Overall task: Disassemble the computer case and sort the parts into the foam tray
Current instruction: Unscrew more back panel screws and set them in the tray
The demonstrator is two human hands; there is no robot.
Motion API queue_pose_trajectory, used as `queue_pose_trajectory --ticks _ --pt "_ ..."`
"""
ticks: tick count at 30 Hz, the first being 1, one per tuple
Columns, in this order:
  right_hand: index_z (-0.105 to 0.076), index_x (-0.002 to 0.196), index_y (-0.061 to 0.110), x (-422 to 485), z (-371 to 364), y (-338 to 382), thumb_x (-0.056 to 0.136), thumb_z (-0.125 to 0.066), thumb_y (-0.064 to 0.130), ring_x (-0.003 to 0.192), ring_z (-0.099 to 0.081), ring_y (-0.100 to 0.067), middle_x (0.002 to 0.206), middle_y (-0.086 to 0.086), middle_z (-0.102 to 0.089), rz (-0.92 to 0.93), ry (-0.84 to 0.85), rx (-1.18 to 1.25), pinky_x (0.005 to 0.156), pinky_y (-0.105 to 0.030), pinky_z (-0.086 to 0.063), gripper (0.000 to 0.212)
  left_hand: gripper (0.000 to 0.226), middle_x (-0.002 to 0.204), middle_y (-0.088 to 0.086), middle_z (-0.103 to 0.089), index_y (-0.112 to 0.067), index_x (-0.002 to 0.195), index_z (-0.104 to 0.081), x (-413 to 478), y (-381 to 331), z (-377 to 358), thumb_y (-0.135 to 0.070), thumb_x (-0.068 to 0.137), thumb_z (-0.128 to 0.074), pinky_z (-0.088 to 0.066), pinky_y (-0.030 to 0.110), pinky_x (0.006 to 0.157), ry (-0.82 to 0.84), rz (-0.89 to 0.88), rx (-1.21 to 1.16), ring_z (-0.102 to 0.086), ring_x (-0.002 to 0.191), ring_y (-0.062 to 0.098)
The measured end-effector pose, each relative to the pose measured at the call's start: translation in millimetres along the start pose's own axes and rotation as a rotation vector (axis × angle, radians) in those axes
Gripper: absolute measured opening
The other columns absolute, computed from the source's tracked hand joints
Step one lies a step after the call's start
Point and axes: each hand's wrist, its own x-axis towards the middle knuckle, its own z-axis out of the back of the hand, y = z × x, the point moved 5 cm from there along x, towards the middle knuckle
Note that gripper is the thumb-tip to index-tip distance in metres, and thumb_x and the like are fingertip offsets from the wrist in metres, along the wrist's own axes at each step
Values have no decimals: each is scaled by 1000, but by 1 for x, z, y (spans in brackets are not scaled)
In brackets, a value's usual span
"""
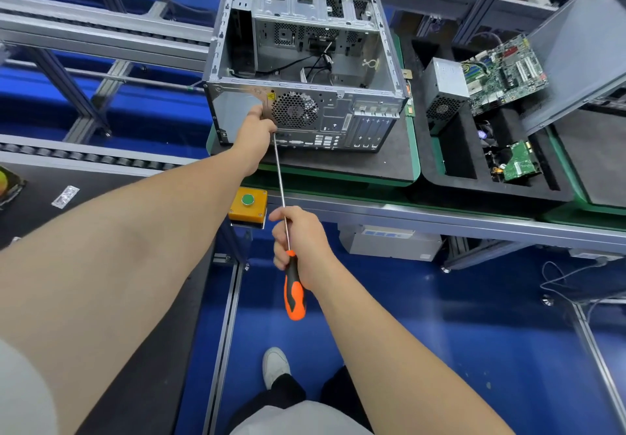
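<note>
Sitting on a dark pad [389,163] just left of the foam tray [437,177], the computer case [338,116] looks a stiff, weighty sheet-metal shell, best held by its frame rails, open side up and fan-grilled rear toward the person. The screwdriver [281,194], slim and rigid, runs from that rear panel back to the person, orange handle nearest. The right hand [301,241] wraps its handle top, and the left hand [257,126] curls at the tip, pinching or not I cannot tell.

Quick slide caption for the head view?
Left hand on the computer case rear; right hand gripping a long screwdriver aimed there.
</note>
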Motion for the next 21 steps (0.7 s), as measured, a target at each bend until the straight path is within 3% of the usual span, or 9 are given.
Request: queue_pose_trajectory --ticks 3,7,10,13,17,21 --pt "-59 106 12 -3 -9 -6 110 -47 24 44 -33 -11 67 -2 -48 -90 251 442 42 -25 -33 17 38 126 7 -61 -16 133 -55 0 -1 0 -2 98 -45 -43 35 95 0 2 22 -55 117 27" --pt "-62 116 12 -2 -12 -8 113 -47 27 40 -33 -7 72 -3 -59 -45 361 508 38 -20 -31 22 40 129 10 -61 -14 135 -53 0 -1 0 -2 97 -45 -43 37 98 -4 10 37 -54 119 29" --pt "-65 119 10 3 -6 -13 115 -42 25 39 -32 -10 72 -8 -62 16 204 288 40 -23 -32 28 44 133 10 -59 -15 140 -51 -1 0 0 -4 99 -43 -43 40 103 -18 23 46 -53 120 29" --pt "-72 116 20 5 1 -13 114 -46 27 41 -42 -15 70 -8 -67 74 -34 -5 43 -26 -40 27 46 135 10 -57 -17 144 -49 -2 -1 0 -5 100 -40 -43 41 105 -32 29 51 -52 119 28" --pt "-72 112 31 5 5 -10 108 -59 30 40 -52 -5 67 0 -74 147 -349 -253 47 -23 -48 14 46 133 12 -58 -19 142 -49 -4 -1 1 -4 100 -35 -46 46 104 -37 29 60 -53 111 27" --pt "-71 120 32 7 -1 -12 108 -61 34 44 -51 -6 69 5 -76 144 -358 -200 51 -24 -48 16 48 128 7 -57 -23 142 -49 -4 -1 1 -5 101 -36 -45 39 95 -39 40 48 -53 112 25"
